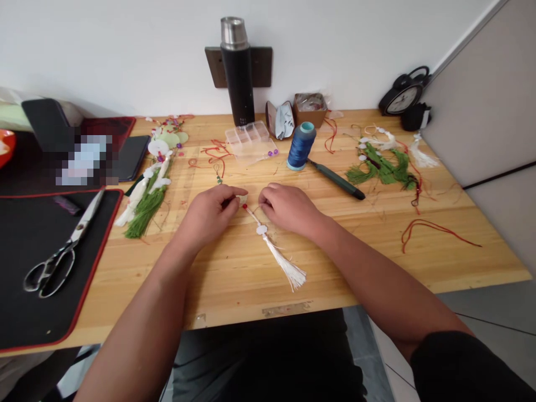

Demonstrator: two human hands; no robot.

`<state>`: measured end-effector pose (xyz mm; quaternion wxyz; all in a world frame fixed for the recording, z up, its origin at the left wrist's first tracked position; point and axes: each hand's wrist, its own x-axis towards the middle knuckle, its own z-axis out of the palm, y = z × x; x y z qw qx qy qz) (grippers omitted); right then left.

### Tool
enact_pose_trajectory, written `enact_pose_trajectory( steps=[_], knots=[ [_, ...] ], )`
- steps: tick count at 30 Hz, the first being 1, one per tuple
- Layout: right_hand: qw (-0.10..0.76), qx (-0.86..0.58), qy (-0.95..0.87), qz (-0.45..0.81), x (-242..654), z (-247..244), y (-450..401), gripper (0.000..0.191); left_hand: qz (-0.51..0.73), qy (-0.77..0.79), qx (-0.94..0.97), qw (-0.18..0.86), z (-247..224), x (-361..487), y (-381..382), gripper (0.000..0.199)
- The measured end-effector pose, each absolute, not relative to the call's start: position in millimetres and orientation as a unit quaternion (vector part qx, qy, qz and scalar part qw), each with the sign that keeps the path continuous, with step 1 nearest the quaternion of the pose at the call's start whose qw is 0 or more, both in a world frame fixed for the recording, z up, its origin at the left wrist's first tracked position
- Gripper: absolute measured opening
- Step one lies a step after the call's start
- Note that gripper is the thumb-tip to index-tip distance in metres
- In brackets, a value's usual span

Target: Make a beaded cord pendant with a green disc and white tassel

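My left hand pinches the upper end of a tassel pendant, at a small pale piece just above a red bead. Below the bead, a white cord runs to a white flower-shaped disc and a white tassel that lies on the table, fanned toward me. My right hand is closed just right of the bead, its fingertips together. A thin cord shows by those fingertips; whether they grip it is hidden. Beyond my left hand lies a thin loop with small green beads.
Behind my hands stand a blue thread spool, a dark green pen-like tool, a clear compartment box and a black thermos. Green tassels lie left and right. Scissors rest on a black mat.
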<state>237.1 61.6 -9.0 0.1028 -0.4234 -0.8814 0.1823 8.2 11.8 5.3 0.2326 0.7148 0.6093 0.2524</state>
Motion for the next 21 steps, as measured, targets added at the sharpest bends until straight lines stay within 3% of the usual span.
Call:
enact_pose_trajectory(
  steps=[6, 21],
  knots=[
    [0.143, -0.425, -0.870, 0.205, 238.6, -14.7, 64.2, 0.006, 0.248, 0.615, 0.711, 0.234, 2.4, 10.2, 11.4, 0.041],
    [0.268, -0.397, -0.837, 0.264, 235.5, -11.5, 59.1, 0.006, 0.194, 0.571, 0.770, 0.210, 3.1, 14.1, 9.5, 0.041]
  ],
)
